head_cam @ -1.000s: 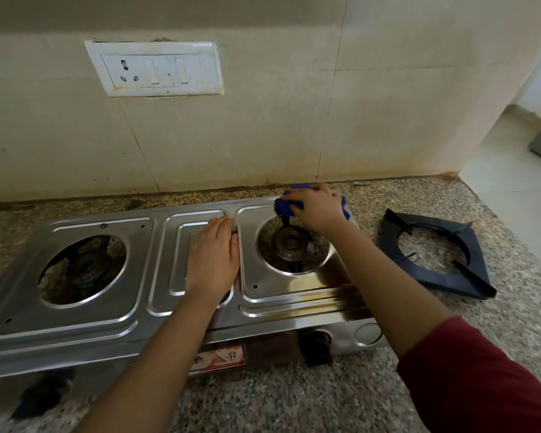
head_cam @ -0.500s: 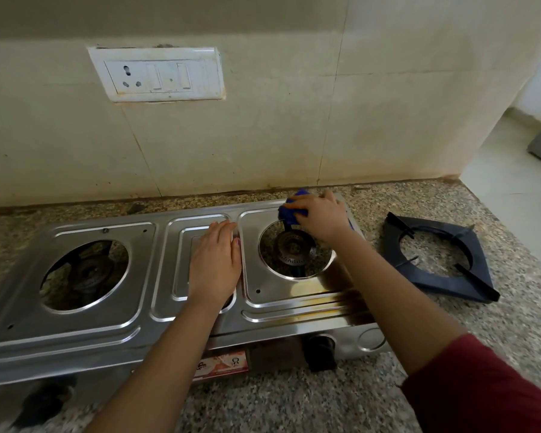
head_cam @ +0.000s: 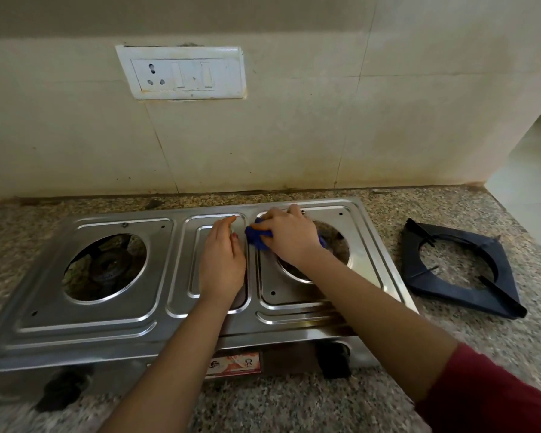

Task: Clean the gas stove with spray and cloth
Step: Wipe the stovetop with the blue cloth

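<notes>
Since the cloth [head_cam: 258, 241] looks soft, I bunch it in my right hand [head_cam: 289, 237], left hand [head_cam: 222, 264] flat on the stove [head_cam: 107, 326].

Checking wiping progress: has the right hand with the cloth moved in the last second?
Yes. The right hand slid left across the right burner opening, toward the centre panel.

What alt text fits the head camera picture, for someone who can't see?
A person's right hand holds a blue cloth on a steel gas stove while the left hand rests flat on it. A black pan stand lies on the counter.
</notes>
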